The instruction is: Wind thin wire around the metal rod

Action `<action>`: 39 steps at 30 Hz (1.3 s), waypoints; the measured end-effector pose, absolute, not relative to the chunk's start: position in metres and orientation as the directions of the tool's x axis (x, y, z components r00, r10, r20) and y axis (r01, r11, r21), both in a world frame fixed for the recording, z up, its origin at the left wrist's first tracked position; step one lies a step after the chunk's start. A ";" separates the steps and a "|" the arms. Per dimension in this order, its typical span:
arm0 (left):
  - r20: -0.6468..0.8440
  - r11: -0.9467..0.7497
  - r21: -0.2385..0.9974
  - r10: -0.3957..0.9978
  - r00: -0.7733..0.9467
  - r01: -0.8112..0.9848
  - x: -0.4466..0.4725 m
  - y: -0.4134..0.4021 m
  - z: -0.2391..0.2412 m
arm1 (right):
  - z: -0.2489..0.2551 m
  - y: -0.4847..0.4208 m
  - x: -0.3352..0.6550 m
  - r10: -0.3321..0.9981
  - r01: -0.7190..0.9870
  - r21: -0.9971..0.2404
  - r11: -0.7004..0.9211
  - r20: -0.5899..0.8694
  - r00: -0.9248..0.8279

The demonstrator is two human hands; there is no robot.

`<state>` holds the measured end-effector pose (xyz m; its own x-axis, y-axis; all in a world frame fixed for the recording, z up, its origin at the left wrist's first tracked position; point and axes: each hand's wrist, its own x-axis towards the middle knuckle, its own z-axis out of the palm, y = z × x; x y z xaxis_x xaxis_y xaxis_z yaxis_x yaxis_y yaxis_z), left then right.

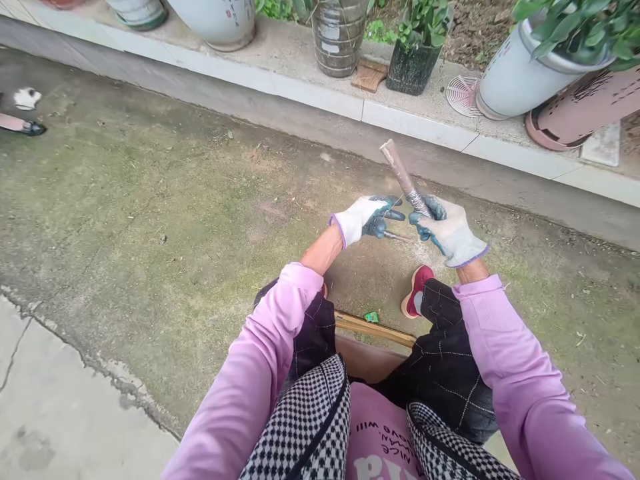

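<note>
My right hand [447, 230], in a white glove with blue-grey coated fingers, is closed around a brownish stick [397, 163]. The stick tilts up and to the left, and silvery wire [417, 200] is wound around its middle, just above my fingers. My left hand [370, 217], gloved alike, is close beside it on the left. Two of its fingers reach toward the stick, while a thin dark rod [397, 237] juts out by the thumb, seemingly held in the palm. A fine strand runs between the left fingers and the stick.
A low tiled ledge [320, 93] with several potted plants runs across the back. Mossy concrete ground [150, 220] lies below. Between my knees are a wooden bar [375, 328] and a small green packet [371, 317]. A pink-and-black object [20, 125] shows at far left.
</note>
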<state>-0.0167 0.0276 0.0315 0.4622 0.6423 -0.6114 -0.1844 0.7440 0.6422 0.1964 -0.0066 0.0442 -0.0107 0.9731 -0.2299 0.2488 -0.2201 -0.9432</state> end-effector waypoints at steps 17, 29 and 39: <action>-0.584 0.703 0.654 0.704 0.405 -0.279 -0.020 0.025 0.044 | 0.045 -0.003 0.195 0.968 0.111 -0.964 -0.241 -0.247 -0.042; -0.394 0.622 0.715 0.736 0.551 -0.320 -0.030 0.022 0.018 | 0.045 -0.004 0.197 0.970 0.104 -0.966 -0.237 -0.241 -0.030; -0.274 0.483 0.849 0.749 0.603 -0.215 -0.040 0.014 0.039 | 0.046 -0.005 0.198 0.977 0.131 -0.970 -0.202 -0.210 -0.047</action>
